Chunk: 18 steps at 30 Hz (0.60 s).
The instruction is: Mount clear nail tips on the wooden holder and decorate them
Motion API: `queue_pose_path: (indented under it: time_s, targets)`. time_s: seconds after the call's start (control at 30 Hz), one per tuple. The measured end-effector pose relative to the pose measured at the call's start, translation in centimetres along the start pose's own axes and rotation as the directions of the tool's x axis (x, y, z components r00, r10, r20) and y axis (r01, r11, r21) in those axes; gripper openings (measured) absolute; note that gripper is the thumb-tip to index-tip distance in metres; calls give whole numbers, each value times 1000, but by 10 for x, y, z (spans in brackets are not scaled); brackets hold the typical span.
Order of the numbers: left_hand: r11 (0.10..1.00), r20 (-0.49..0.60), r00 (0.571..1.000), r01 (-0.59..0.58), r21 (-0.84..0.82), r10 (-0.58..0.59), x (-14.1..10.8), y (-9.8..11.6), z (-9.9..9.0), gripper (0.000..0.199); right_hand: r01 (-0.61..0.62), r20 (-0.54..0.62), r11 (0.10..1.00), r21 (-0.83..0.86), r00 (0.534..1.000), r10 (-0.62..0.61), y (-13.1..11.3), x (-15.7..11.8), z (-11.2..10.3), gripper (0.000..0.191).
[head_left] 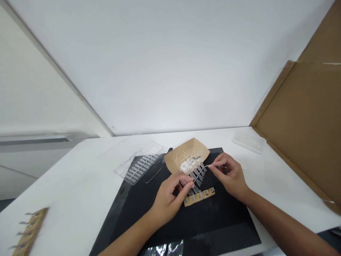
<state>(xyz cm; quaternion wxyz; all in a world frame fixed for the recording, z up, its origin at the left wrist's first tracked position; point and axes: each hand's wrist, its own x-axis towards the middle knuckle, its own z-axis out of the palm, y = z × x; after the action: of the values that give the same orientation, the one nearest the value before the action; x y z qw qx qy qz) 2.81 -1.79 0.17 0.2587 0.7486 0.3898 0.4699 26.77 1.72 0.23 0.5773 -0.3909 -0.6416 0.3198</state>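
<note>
On the black mat (186, 227), one wooden holder strip (200, 197) lies just below the hands. The left hand (167, 199) and right hand (230, 174) each pinch an end of one clear nail-tip sprue (197, 174). Just beyond, one brown paper tray (173, 160) holds white bits and sticks. Farther left lie two clear nail-tip sheets (141, 165).

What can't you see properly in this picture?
- Head view: what the right hand pinches is too thin and small to make out.
- The white bits in the brown paper tray are too small to name.
- The left hand covers part of the clear strip and one end of the wooden holder.
- The wooden rack at bottom left is blurred and cut off by the edge.
</note>
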Motion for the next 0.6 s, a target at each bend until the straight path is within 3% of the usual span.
queue_pose_path:
  time_s: [0.13, 0.27, 0.43, 0.6]
  targets:
    - [1000, 13, 1000, -6, 26, 5, 1, 4, -2, 11, 51, -10, 997, -52, 999, -52, 1, -2, 4, 19]
    - [999, 12, 999, 35, 19, -35, 2, 5, -1, 10, 24, 43, 1000, -5, 999, -23, -1, -1, 4, 14]
    - [998, 10, 998, 57, -33, -56, 2, 5, 0, 8, 88, 29, 993, 82, 995, -90, -4, -5, 6, 10]
    - [996, -8, 1000, 15, -87, -16, 2, 8, -2, 13, 60, 33, 979, 195, 997, -67, -7, -14, 12, 14]
